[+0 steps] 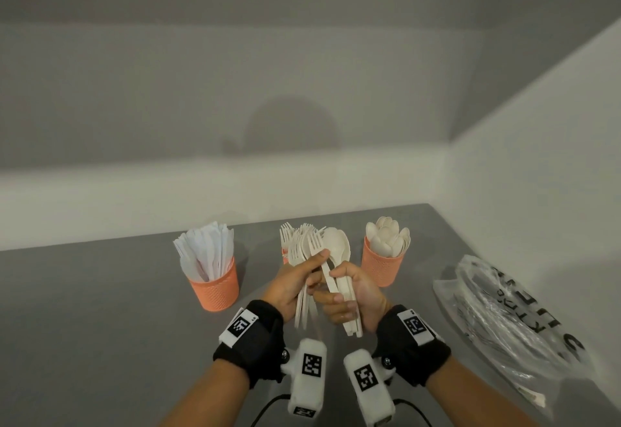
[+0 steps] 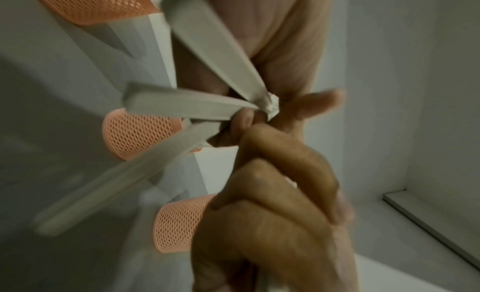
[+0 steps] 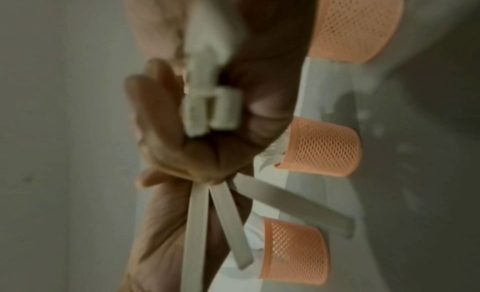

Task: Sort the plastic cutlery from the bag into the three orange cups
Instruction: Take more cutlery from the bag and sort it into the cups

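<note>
**A:** What are the hands doing?

**B:** The left hand [image 1: 291,287] has its fingers [image 1: 311,258] curled round a fan of pale plastic forks [image 1: 302,252], thumb pressed over the necks. The right hand [image 1: 358,295] has its fingers [image 1: 331,299] wrapped round a few spoons [image 1: 336,241], thumb pinching the handles. The two hands touch, and both bundles stand upright between them.

**A:** And just beyond the fingers?

**B:** Right behind the forks is the middle orange cup [image 1: 285,256], almost wholly hidden; only a sliver of its rim shows. More forks seem to stand in it, though I cannot separate them from those in the hand.

**A:** To either side?

**B:** Left of the fingers, a cup [image 1: 215,288] crowded with white knives [image 1: 205,248]. Right of them, a cup [image 1: 382,262] packed with spoon bowls. Both stand on the grey desk [image 1: 100,309].

**A:** Where is the bag?

**B:** Farther right of the right hand, lying flat on the desk: a clear bag [image 1: 504,309] with black lettering. Long pale shapes show inside, likely handles, but I cannot tell how many pieces.

**A:** So how far along is the sorting?

**B:** My judgement: well advanced. All three cups look full and each holds one kind. What remains is dropping the forks and spoons now in hand into their cups, then clearing whatever is left in the bag.
</note>
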`<state>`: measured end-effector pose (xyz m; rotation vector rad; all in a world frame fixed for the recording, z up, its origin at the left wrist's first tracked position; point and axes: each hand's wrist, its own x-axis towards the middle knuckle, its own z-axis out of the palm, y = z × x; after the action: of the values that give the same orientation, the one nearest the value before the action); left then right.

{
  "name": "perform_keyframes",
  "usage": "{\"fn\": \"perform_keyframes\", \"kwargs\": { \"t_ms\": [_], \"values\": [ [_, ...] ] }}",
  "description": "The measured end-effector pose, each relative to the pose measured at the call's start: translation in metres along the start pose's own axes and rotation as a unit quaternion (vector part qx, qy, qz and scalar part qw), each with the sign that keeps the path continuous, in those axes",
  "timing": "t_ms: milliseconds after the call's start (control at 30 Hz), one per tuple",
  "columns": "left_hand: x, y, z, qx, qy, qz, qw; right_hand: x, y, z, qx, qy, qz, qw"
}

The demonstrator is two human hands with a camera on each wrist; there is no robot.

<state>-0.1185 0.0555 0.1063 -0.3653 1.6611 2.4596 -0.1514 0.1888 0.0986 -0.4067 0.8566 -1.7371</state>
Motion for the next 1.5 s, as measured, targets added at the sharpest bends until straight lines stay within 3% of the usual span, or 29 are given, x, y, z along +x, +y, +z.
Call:
{"fn": "perform_keyframes", "kwargs": {
  "t_ms": [100,167,267,433,533,700,867,1133,1367,1500],
  "values": [
    [0.007,-0.004,-0.003,0.008,0.044,0.010,0.999,-0.008,-0.004,0.004,-0.111,0.108,0.010,0.988],
    [0.009,-0.006,-0.005,-0.013,0.106,0.003,0.994,-0.014,-0.005,0.003,-0.199,0.196,0.033,0.959],
    [0.013,-0.009,-0.017,-0.071,0.176,0.000,0.982,-0.023,-0.005,-0.011,-0.251,0.266,0.035,0.930],
    [0.012,-0.017,-0.033,-0.072,0.192,-0.015,0.979,-0.030,-0.012,-0.040,-0.289,0.438,-0.121,0.843],
    [0.018,-0.008,-0.033,-0.055,0.210,0.032,0.976,-0.030,-0.041,-0.038,-0.216,0.505,-0.245,0.799],
    [0.039,0.043,-0.024,-0.072,0.234,0.161,0.956,-0.022,-0.111,-0.041,-0.135,0.549,-0.356,0.744],
    [0.059,0.087,-0.008,-0.038,0.257,0.272,0.927,-0.007,-0.144,-0.069,-0.190,0.557,-0.354,0.727],
    [0.089,0.075,0.015,0.039,0.234,0.278,0.931,0.001,-0.134,-0.113,-0.187,0.541,-0.328,0.752],
    [0.104,0.049,0.023,0.092,0.197,0.263,0.940,0.005,-0.121,-0.132,-0.227,0.560,-0.275,0.748],
    [0.110,0.042,0.015,0.120,0.191,0.250,0.942,0.005,-0.116,-0.133,-0.279,0.574,-0.249,0.728]
  ]
}}
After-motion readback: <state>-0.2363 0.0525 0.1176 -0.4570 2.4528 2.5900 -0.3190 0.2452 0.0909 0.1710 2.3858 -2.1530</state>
